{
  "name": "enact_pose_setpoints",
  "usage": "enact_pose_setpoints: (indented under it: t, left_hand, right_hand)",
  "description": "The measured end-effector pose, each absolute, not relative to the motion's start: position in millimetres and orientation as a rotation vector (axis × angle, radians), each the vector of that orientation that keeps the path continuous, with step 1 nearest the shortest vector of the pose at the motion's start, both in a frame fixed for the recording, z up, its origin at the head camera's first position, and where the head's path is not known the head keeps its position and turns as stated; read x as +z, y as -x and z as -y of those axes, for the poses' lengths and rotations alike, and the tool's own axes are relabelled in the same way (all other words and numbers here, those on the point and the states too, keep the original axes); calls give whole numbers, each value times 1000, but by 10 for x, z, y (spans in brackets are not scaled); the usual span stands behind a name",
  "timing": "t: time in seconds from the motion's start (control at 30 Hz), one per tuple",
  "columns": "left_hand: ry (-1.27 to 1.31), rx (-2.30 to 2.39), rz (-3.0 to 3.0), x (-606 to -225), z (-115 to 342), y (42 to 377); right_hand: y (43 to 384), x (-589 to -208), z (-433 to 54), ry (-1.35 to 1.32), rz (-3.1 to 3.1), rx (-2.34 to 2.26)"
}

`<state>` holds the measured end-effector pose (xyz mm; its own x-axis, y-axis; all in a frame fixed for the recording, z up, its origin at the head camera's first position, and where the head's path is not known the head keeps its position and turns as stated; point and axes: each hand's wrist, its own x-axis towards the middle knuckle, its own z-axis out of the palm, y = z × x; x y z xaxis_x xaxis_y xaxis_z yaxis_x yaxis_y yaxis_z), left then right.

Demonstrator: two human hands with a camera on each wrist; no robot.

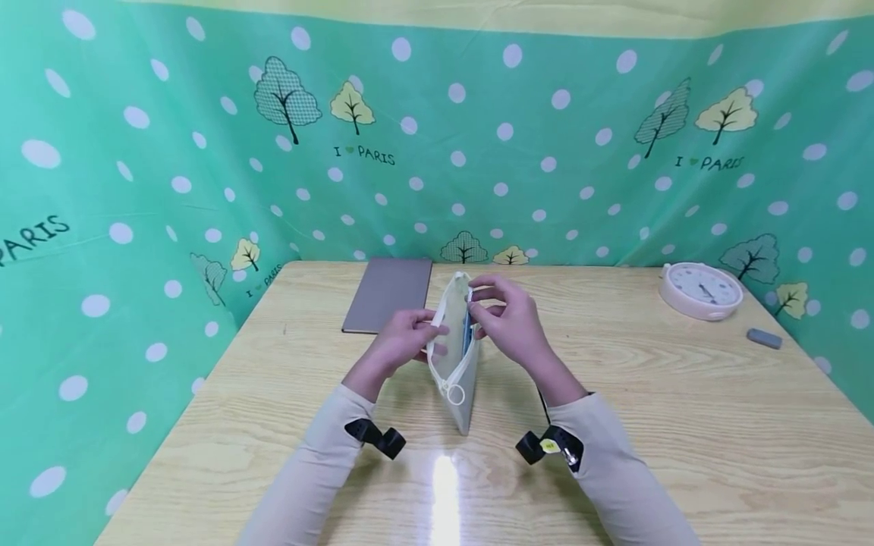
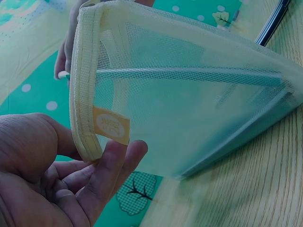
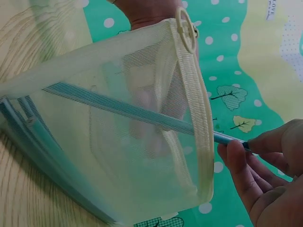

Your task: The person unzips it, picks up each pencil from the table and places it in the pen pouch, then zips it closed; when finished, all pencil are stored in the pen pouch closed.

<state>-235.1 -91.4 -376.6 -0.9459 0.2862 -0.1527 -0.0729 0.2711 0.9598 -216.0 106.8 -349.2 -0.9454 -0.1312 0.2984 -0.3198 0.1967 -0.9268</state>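
Observation:
A cream mesh zipper pouch [image 1: 452,364] stands upright on the table with its mouth spread wide. My left hand [image 1: 408,334] grips the rim on its left side, beside a small yellow label [image 2: 111,124] in the left wrist view. Between the thumb and fingers of my right hand [image 1: 507,315] is the upper end of a slim blue pen-like stick [image 3: 227,138]. Most of that stick slants down inside the pouch, showing through the mesh. More blue slim items [image 3: 40,118] lie at the pouch's bottom, blurred by the mesh. A zipper ring [image 1: 455,393] hangs at the near end.
A grey notebook [image 1: 392,292] lies flat behind my left hand. At the far right are a round pink-and-white clock [image 1: 701,290] and a small grey eraser-like block [image 1: 764,338]. A green patterned cloth [image 1: 505,152] hangs behind the wooden table [image 1: 655,425].

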Motion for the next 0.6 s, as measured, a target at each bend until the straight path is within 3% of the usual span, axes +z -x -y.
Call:
enact_pose_setpoints:
  t: [0.6]
  left_hand:
    - [-224, 1729, -2240, -3822, 905, 2371]
  right_hand:
    - [2150, -3501, -1071, -439, 2385, 1630]
